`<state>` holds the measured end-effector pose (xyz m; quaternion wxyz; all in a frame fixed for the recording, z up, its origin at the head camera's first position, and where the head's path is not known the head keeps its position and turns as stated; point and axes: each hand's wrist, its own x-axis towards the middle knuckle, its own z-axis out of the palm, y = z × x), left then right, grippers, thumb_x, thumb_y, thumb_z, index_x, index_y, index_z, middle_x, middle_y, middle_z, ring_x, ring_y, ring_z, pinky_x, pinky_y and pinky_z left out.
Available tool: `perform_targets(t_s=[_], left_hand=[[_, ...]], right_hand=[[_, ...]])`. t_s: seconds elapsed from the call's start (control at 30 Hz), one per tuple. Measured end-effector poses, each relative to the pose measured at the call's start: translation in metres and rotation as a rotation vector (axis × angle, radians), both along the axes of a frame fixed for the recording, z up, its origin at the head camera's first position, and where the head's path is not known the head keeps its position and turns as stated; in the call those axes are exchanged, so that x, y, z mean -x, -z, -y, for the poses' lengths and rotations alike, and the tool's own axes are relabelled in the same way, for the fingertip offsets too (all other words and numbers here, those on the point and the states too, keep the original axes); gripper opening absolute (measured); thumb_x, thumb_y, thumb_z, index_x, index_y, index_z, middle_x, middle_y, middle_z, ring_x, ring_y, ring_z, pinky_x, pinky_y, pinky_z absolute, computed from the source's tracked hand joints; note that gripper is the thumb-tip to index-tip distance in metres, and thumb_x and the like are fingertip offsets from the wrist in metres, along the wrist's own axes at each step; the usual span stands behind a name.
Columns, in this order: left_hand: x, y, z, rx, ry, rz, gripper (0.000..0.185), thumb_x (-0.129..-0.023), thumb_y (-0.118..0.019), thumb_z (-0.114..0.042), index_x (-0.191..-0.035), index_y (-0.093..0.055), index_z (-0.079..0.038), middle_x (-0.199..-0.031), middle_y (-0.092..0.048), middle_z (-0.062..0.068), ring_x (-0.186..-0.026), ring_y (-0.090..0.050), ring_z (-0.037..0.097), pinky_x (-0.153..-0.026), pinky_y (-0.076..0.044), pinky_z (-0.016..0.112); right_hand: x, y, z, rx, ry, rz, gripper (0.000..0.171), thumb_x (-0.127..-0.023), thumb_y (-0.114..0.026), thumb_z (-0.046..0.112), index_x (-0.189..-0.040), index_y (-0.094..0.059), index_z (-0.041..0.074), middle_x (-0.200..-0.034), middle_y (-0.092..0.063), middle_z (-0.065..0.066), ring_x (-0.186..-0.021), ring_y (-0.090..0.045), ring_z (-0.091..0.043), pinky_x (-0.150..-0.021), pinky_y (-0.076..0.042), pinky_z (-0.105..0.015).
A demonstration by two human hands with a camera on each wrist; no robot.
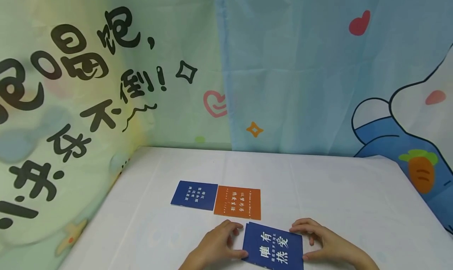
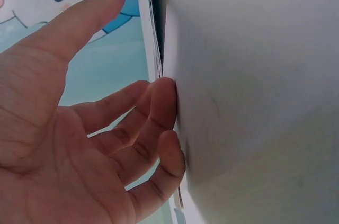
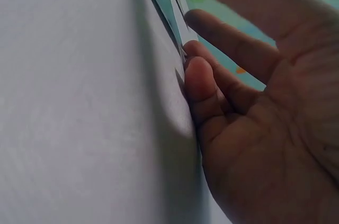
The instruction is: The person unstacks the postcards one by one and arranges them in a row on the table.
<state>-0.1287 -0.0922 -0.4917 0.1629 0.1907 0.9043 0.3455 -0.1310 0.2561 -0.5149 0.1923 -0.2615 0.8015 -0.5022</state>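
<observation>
Big blue card (image 1: 273,248) at bottom center of head view, flat on white table (image 1: 354,199), L hand (image 1: 216,244) + R hand (image 1: 323,242) pinching its left/right edges w/ curled fingers, small blue card (image 1: 194,195) & orange card (image 1: 237,202) touching, just above.

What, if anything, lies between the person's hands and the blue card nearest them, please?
Nothing visible: the left hand and right hand already touch the near blue card at its two side edges, their fingers against it on the white table.
</observation>
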Motion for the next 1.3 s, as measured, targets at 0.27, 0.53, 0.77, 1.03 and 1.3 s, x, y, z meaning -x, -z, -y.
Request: perform_targets(t_s=[0.27,0.53,0.77,1.03,1.3], left_hand=[[-0.0016,0.0074,-0.0073,0.113,0.048,-0.039,0.075,-0.062,-0.09,-0.04,-0.126,-0.062,-0.014,-0.105,-0.053,-0.011,-0.083,-0.046,0.002,-0.082,-0.048,0.027],[-0.002,0.0064,-0.0077,0.138,0.061,-0.043,0.075,-0.062,-0.091,-0.038,-0.126,-0.061,-0.015,-0.105,-0.052,-0.011,-0.084,-0.045,0.003,-0.087,-0.048,0.029],[-0.0036,0.0082,-0.0071,0.074,0.047,0.007,0.072,-0.064,-0.091,-0.032,-0.127,-0.061,-0.013,-0.106,-0.052,-0.009,-0.083,-0.044,0.005,-0.079,-0.045,0.025],[-0.003,0.0097,-0.0072,0.0,0.016,0.071,0.066,-0.07,-0.087,-0.028,-0.128,-0.06,-0.009,-0.098,-0.048,-0.009,-0.076,-0.045,0.005,-0.067,-0.042,0.021],[-0.0036,0.0107,-0.0053,-0.169,0.01,0.158,0.057,-0.071,-0.087,-0.015,-0.122,-0.062,-0.011,-0.091,-0.051,-0.012,-0.071,-0.049,0.004,-0.065,-0.044,0.019]], right_hand=[[0.0006,0.0017,-0.002,-0.018,-0.003,-0.002,0.047,-0.083,-0.076,0.017,-0.127,-0.062,0.009,-0.13,-0.048,-0.008,-0.082,-0.05,-0.014,-0.064,-0.041,-0.026],[0.0014,0.0043,0.0028,0.008,0.041,-0.028,0.041,-0.086,-0.073,0.013,-0.124,-0.062,0.001,-0.124,-0.052,-0.017,-0.076,-0.051,-0.015,-0.06,-0.043,-0.025],[0.0023,0.0073,0.0018,0.035,0.033,-0.039,0.041,-0.087,-0.072,0.013,-0.124,-0.062,0.0,-0.124,-0.05,-0.018,-0.074,-0.05,-0.016,-0.059,-0.041,-0.027],[0.0025,0.0076,0.0009,0.034,0.045,-0.049,0.038,-0.088,-0.071,0.014,-0.124,-0.063,0.001,-0.123,-0.053,-0.021,-0.072,-0.052,-0.014,-0.059,-0.042,-0.026],[0.0026,0.0087,0.0001,0.055,0.043,-0.054,0.034,-0.088,-0.071,0.012,-0.12,-0.065,0.004,-0.123,-0.054,-0.018,-0.073,-0.053,-0.014,-0.059,-0.043,-0.025]])
